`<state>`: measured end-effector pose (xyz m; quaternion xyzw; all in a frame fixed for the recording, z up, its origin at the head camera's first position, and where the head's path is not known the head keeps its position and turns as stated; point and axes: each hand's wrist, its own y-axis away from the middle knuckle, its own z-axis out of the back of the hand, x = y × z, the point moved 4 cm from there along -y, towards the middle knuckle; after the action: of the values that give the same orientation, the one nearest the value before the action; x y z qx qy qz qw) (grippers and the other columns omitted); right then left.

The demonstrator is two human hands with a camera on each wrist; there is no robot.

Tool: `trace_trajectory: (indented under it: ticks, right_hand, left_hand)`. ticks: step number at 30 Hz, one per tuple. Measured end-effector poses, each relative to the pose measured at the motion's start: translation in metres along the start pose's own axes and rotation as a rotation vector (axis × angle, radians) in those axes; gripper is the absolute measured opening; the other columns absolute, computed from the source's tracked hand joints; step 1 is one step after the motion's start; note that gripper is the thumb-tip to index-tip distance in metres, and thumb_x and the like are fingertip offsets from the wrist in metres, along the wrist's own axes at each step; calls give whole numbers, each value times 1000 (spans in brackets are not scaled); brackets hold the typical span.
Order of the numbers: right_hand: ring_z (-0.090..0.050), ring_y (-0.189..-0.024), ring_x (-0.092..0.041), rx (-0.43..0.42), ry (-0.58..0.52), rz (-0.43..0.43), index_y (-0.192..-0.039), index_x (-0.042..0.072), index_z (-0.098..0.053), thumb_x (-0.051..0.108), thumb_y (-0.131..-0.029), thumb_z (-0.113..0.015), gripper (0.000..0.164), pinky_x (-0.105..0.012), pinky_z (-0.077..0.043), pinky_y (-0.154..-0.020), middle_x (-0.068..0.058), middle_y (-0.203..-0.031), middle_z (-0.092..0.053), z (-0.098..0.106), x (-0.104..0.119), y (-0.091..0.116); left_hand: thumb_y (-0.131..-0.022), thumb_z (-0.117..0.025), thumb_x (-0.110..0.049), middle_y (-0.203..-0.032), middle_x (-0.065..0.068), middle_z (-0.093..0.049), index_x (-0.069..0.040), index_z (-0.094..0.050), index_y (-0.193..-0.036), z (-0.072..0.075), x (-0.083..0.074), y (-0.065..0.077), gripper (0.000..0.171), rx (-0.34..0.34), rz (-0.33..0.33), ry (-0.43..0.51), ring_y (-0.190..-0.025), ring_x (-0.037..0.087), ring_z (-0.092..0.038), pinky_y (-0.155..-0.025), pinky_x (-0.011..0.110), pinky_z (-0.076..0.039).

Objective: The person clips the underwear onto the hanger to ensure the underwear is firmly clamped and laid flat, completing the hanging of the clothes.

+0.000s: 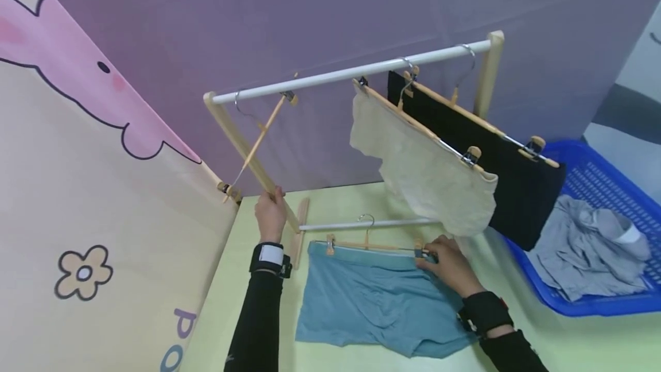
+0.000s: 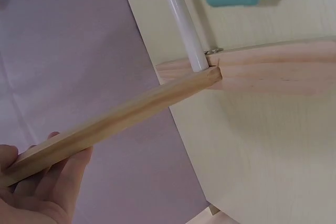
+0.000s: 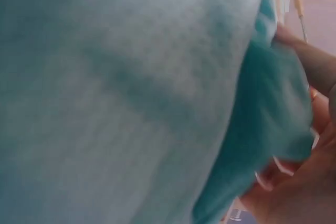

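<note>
My left hand [image 1: 271, 215] grips the left wooden post [image 2: 110, 124] of a small clothes rack, fingers curled round it. At the waistband's right end, my right hand [image 1: 449, 263] pinches the clip [image 1: 419, 247] of a wooden clip hanger [image 1: 382, 245]. Teal shorts [image 1: 382, 297] hang from that hanger's two clips, spread over the table side. The hanger's metal hook reaches just past the rack's lower white bar [image 1: 330, 227]. In the right wrist view, the blurred teal cloth [image 3: 157, 103] fills most of the picture and hides the clip.
On the upper white bar [image 1: 330, 78] hang a bare clip hanger [image 1: 263, 131], cream shorts [image 1: 418, 154] and a black garment [image 1: 521, 188]. A blue basket [image 1: 547, 297] with grey clothing [image 1: 594, 251] stands at right. A patterned wall panel [image 1: 103, 188] borders the left.
</note>
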<state>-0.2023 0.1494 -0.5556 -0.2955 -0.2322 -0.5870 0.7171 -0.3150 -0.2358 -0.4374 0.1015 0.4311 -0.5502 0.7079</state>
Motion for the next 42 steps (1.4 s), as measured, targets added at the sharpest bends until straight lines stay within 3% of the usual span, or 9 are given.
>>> trace_trajectory:
  ticks: [4, 8, 12, 15, 20, 24, 29, 34, 42]
  right_hand:
    - [-57, -78, -13, 26, -179, 9, -89, 17, -70, 30, -92, -71, 13, -34, -46, -73, 2, -87, -63, -1, 2, -2]
    - [-58, -78, -7, 49, -330, -3, -99, 12, -72, 29, -95, -68, 18, -27, -47, -70, 0, -91, -68, -3, 7, -6]
    - [-51, -69, -6, 109, -474, -14, -99, 3, -67, 24, -98, -63, 21, -25, -43, -64, -4, -82, -60, -8, 10, -8]
    - [-46, -66, -5, 107, -500, -42, -101, 2, -65, 25, -100, -61, 23, -25, -40, -60, -6, -81, -57, -5, 15, -5]
    - [-57, -79, -2, -86, -376, 26, -110, 4, -72, 20, -97, -66, 22, -22, -46, -66, -7, -101, -72, 14, 32, 7]
    - [-63, -90, -4, -241, -284, 111, -113, 8, -74, 15, -94, -69, 21, -14, -48, -72, -7, -109, -74, 32, 53, 20]
    - [-62, -79, 0, -391, -206, 195, -116, 8, -74, 10, -91, -72, 25, -8, -45, -65, -7, -106, -75, 55, 77, 30]
    - [-42, -52, 4, -523, -198, 316, -115, 6, -74, -2, -83, -76, 33, -11, -33, -47, -9, -97, -76, 76, 99, 36]
    - [-30, -43, 7, -689, -249, 409, -112, 0, -74, -12, -74, -78, 39, -11, -27, -43, -16, -88, -76, 102, 123, 40]
  left_hand:
    - [-106, -49, -29, -92, 24, -71, 4, -68, -105, 1, -2, -2, 38, 5, 5, -4, -76, 38, -68, -63, 47, -54]
    - [-106, -48, -29, -97, 24, -72, 4, -67, -107, 4, 1, -1, 39, 3, 16, 0, -80, 39, -69, -66, 48, -55]
    - [-105, -49, -30, -97, 24, -72, 3, -67, -105, 4, 3, 0, 38, 4, 24, 3, -80, 39, -69, -66, 48, -55]
    - [-105, -49, -30, -94, 24, -71, 2, -67, -105, 3, 2, -1, 37, 12, 18, 5, -78, 39, -69, -64, 47, -54]
    - [-105, -49, -28, -90, 24, -70, 2, -67, -104, 0, 1, 0, 35, 15, 6, 4, -74, 38, -67, -61, 46, -53]
    - [-104, -51, -26, -90, 24, -70, 2, -68, -103, -1, 0, 0, 33, 5, 4, 5, -73, 38, -67, -61, 46, -52]
    - [-105, -51, -27, -91, 23, -71, 1, -68, -104, -3, 0, 0, 32, 10, 6, 6, -74, 36, -68, -60, 44, -52]
    - [-105, -50, -29, -92, 23, -71, 1, -68, -105, -3, -1, 0, 35, 14, 9, 4, -74, 36, -68, -60, 44, -53]
    - [-105, -50, -27, -93, 25, -71, 2, -67, -103, -3, 0, 0, 33, 11, 1, 3, -78, 39, -70, -64, 48, -55]
